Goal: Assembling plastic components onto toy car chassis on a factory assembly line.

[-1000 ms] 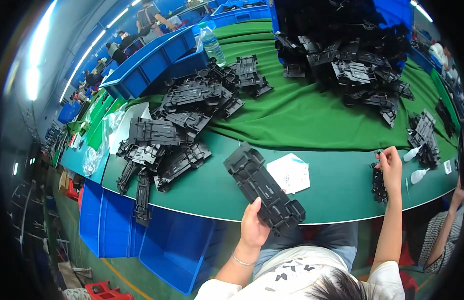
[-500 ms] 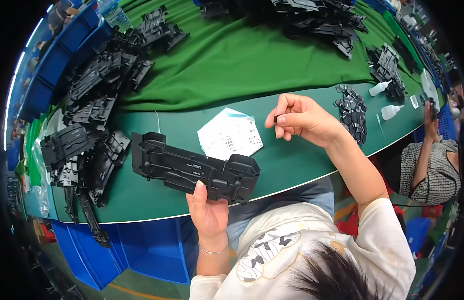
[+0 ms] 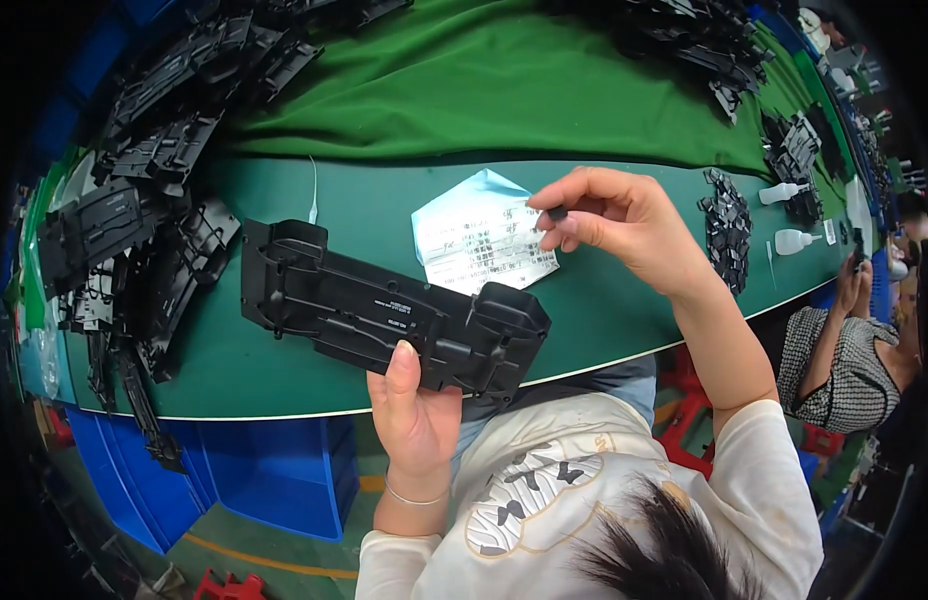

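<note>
A long black molded plastic part (image 3: 379, 310) is gripped at its near edge by my left hand (image 3: 416, 415), thumb on the upper face. The part is held tilted, over the near edge of the table. Between the thumb and fingers of my right hand (image 3: 624, 222) sits a small black piece (image 3: 557, 213), above and to the right of the molded part. Behind these two lies a folded paper sheet (image 3: 484, 235) with writing; my right fingertips overlap its right corner.
Many black molded parts (image 3: 134, 225) are heaped at the left. A pile of small black pieces (image 3: 726, 230) lies on the right, beside two white squeeze bottles (image 3: 794, 240). Green cloth (image 3: 464, 90) covers the far side. Blue bins (image 3: 274, 480) stand below the table edge. A co-worker (image 3: 844, 355) sits at the right.
My right hand has turned slightly, and the small black piece shows more between its fingers. The molded part appears a little larger and nearer. The whole view has shifted.
</note>
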`<state>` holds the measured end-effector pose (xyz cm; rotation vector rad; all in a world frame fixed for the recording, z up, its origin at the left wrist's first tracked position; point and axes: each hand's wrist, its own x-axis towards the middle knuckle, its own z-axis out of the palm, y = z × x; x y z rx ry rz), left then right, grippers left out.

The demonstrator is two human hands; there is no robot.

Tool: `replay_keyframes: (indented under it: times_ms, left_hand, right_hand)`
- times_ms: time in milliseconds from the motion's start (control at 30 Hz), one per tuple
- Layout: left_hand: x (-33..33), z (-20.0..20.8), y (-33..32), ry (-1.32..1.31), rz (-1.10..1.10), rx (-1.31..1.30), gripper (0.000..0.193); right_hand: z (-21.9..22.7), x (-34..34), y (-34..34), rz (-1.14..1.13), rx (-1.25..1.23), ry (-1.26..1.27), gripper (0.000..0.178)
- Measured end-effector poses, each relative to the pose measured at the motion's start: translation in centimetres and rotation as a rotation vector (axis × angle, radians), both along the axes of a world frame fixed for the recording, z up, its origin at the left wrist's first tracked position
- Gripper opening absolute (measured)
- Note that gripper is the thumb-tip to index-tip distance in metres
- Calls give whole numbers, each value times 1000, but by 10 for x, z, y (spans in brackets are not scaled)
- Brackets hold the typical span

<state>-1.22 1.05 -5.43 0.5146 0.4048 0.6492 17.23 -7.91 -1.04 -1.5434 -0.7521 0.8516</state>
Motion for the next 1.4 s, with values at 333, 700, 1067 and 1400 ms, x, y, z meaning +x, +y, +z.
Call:
replay_keyframes:
  times_ms: [333, 700, 1067, 1400]
  left_hand:
    - [-3, 10, -10, 158, 25, 193, 36]
    - [-5, 2, -12, 190, 72, 216, 34]
    - [0, 3, -13, 223, 93, 256, 32]
    - [-1, 2, -13, 251, 92, 310, 31]
  right_hand:
    - [-1, 1, 2, 40, 8, 22, 14]
    - [-5, -2, 8, -1, -89, -631, 12]
    - [-7, -10, 16, 54, -116, -845, 11]
    - [-9, -10, 21, 96, -73, -973, 12]
